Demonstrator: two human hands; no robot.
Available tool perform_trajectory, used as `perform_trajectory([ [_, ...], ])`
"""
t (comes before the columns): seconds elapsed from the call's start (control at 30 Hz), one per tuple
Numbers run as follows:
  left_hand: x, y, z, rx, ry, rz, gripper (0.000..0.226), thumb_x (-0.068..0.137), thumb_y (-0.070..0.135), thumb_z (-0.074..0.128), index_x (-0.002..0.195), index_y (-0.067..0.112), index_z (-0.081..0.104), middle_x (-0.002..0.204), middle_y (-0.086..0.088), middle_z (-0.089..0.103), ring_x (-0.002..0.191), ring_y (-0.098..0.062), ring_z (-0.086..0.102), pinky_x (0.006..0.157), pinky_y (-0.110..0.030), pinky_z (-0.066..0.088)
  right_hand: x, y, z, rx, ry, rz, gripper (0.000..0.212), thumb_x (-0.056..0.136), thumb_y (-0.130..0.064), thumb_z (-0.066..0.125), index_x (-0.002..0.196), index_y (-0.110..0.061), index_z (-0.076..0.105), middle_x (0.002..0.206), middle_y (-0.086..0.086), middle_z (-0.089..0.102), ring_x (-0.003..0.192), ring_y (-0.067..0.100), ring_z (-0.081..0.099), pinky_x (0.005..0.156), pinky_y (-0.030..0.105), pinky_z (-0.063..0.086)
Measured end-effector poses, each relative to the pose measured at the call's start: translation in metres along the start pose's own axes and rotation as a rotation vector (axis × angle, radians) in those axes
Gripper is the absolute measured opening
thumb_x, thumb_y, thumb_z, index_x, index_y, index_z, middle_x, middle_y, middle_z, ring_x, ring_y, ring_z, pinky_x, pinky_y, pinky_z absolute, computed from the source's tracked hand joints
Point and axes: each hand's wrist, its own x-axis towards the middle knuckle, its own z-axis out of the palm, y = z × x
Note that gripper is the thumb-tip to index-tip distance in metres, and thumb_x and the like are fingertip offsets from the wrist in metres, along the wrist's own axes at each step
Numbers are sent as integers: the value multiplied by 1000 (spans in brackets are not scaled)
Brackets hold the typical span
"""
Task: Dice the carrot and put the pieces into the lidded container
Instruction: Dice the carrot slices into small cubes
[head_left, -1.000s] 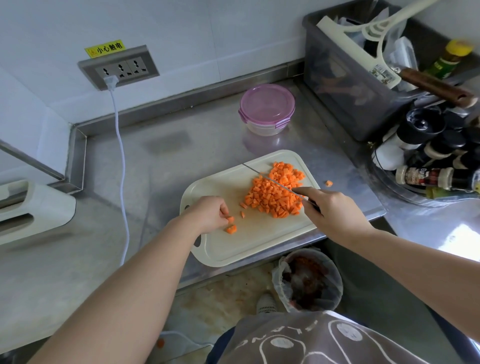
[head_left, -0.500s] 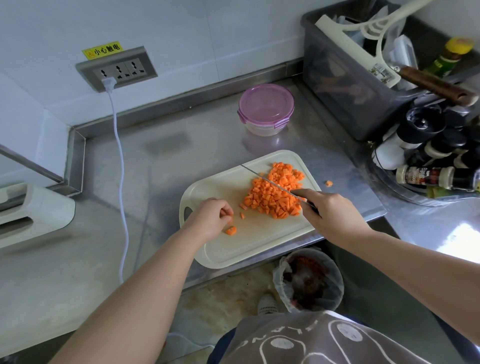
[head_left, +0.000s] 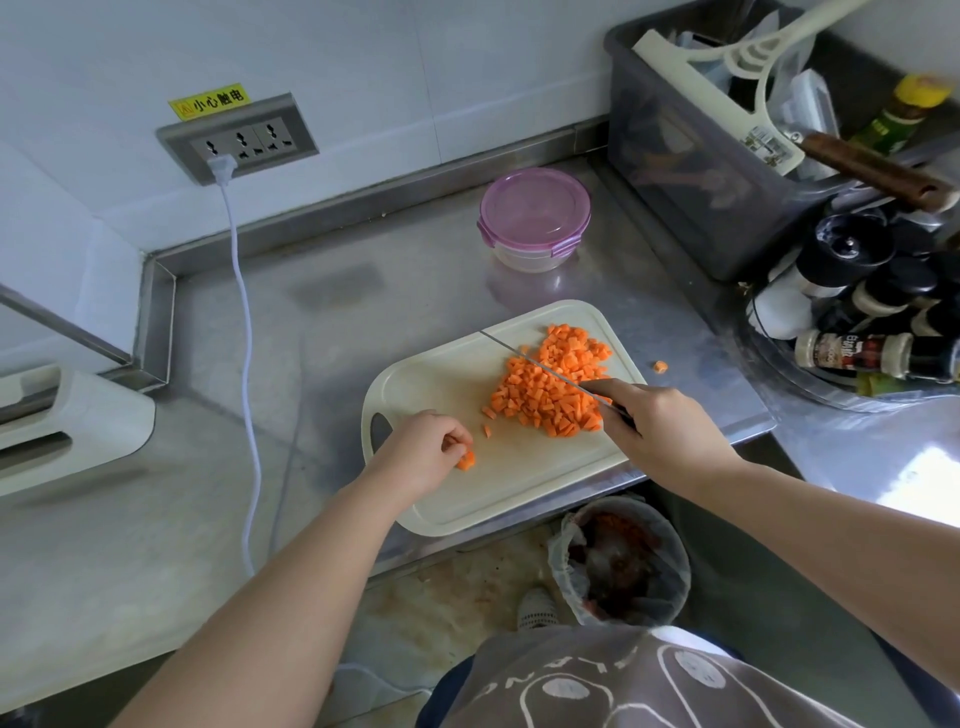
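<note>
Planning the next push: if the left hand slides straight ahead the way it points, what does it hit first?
Left hand holds a carrot chunk; beyond it, likely the stray piece, then the diced carrot pile.

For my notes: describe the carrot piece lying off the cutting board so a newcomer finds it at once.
Start at the cream cutting board on the steel counter. Just beyond its right edge, toward the spice bottles, one orange carrot cube lies alone on bare metal. Every other piece sits on the board, most in the pile.
</note>
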Motion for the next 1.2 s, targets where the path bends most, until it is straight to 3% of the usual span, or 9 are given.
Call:
perform_trajectory([
  [0.1,-5,1,-1,106,-28,38,35,88,21,64,123,19,57,115,6,48,85,-3,54,82,-18,42,-1,0,0,6,0,3,32,98,-18,49,129,-21,59,76,0,66,56,19,57,52,33,46],
  [0.17,-7,2,1,184,-47,43,48,84,23,68,128,19,51,122,4,45,91,-7,53,88,-24,46,-1,0,0,6,0,4,32,98,-18,49,129,-22,59,75,0,66,57,19,57,53,34,46],
  [0.23,-7,5,5,211,-21,28,42,84,21,67,124,18,54,122,2,47,92,-11,57,89,-31,49,-2,0,0,9,-5,8,32,98,-19,49,129,-22,59,73,1,65,57,20,57,53,34,45],
  [0.4,-1,7,9,167,20,45,30,83,19,69,112,17,61,112,1,52,79,-5,54,75,-15,39,-2,0,2,4,-8,4,33,98,-18,48,129,-23,58,72,2,65,53,20,55,50,31,41],
  [0.57,12,16,-5,151,129,24,26,87,23,65,113,22,60,108,10,45,91,-6,53,72,-20,35,-3,-1,0,16,19,20,31,99,-17,49,128,-22,60,72,-4,63,55,19,55,50,30,41],
  [0.8,26,26,-5,426,-27,252,17,91,14,57,103,21,67,113,2,50,98,-18,57,71,-21,42,-5,0,-4,31,32,68,32,98,-16,49,127,-21,61,58,-24,42,41,3,37,46,18,25],
  [0.9,29,23,-6,497,23,271,14,91,21,58,102,21,67,113,2,52,100,-20,57,77,-26,43,-7,1,-5,36,30,82,33,98,-15,49,128,-21,60,61,-19,48,41,2,36,46,18,26],
  [1.07,34,21,-5,379,97,184,15,89,21,62,103,18,65,110,2,52,95,-19,58,75,-27,41,-9,5,-4,27,0,80,34,98,-17,46,130,-24,58,89,0,71,45,2,40,48,21,34],
  [1.2,37,20,-2,271,63,153,27,87,13,64,113,15,60,113,0,54,102,-15,58,86,-30,47,-9,7,-3,31,-2,85,34,98,-16,46,130,-23,58,87,1,70,45,5,43,48,24,38],
])
